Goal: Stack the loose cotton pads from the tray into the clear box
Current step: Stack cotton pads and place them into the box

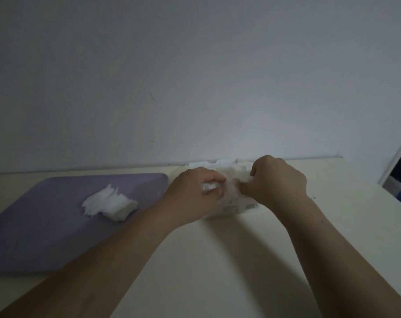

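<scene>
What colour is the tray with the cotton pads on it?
The tray is light purple, a lilac shade, seen in the head view.

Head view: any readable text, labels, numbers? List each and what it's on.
No text reads clearly.
clear box: small dark print and a label-like patch on its near wall, too blurred to read.
purple tray: no markings show.
cotton pads: no markings show.

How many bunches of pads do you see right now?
2: a pile on the tray, a bunch in the left hand over the box. More may sit hidden inside it.
</scene>
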A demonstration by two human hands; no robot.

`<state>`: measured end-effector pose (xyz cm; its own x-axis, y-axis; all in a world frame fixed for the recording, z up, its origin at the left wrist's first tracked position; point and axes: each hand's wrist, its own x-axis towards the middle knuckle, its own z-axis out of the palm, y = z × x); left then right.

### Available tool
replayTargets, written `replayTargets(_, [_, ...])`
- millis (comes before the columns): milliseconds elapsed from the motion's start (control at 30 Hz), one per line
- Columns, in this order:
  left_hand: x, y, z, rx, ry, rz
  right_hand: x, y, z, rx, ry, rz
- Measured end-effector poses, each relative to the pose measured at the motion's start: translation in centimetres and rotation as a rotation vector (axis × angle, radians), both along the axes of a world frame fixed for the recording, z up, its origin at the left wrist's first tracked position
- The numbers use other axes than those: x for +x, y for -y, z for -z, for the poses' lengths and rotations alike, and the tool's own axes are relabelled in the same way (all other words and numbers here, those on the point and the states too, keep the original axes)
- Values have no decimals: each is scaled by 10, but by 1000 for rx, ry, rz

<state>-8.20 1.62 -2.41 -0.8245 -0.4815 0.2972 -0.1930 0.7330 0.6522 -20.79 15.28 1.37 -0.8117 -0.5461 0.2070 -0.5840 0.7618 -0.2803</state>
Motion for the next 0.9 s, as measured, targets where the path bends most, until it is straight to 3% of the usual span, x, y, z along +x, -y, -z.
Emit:
replayTargets(167, [2, 0, 7, 90, -112, 30, 8, 0, -3, 123, 43, -54])
replayTargets(300, [9, -4, 8, -56, -138, 44, 14, -4, 1, 134, 6, -40])
replayTargets(400, [19, 0, 11, -128, -70, -5, 21, -3, 5, 114, -9, -35])
replayTargets(733, [26, -5, 20, -9, -31, -24, 55, 6, 13, 225, -143, -258])
replayTargets(900, [30, -8, 16, -100, 69, 56, 54, 1, 6, 120, 25, -94])
